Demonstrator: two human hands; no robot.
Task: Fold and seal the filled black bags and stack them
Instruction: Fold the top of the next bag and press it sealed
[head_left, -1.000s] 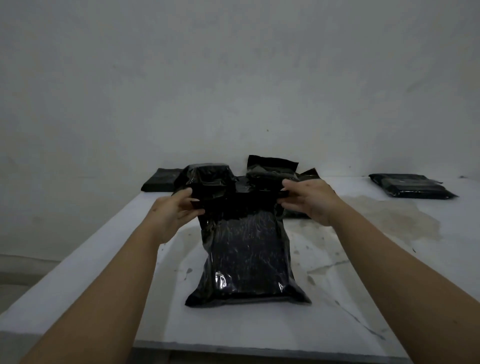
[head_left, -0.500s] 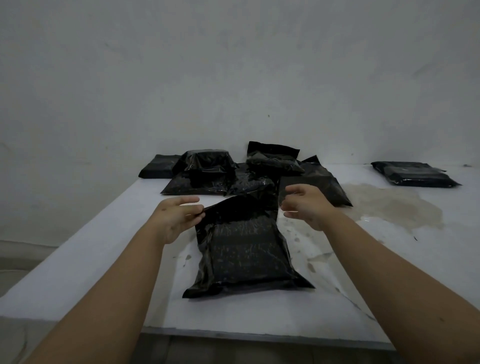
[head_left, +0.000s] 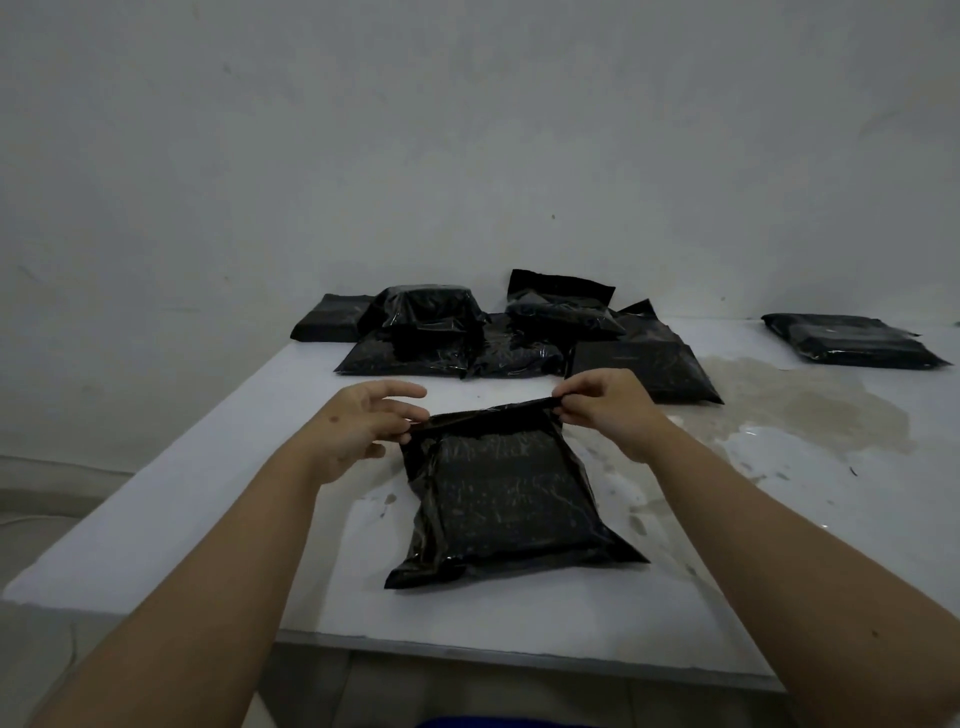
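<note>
On the desk (head_left: 182, 519), the left hand (head_left: 358, 431) pinches the left corner of the near black bag's (head_left: 504, 499) folded top edge, the right hand (head_left: 608, 410) pinches its right corner, with a heap of bags (head_left: 498, 338) behind it.

black bag (head_left: 506, 499) | glossy, filled, flat, top edge folded over | unsealed pile (head_left: 498, 338) behind | sealed stack (head_left: 852, 340) far right
</note>
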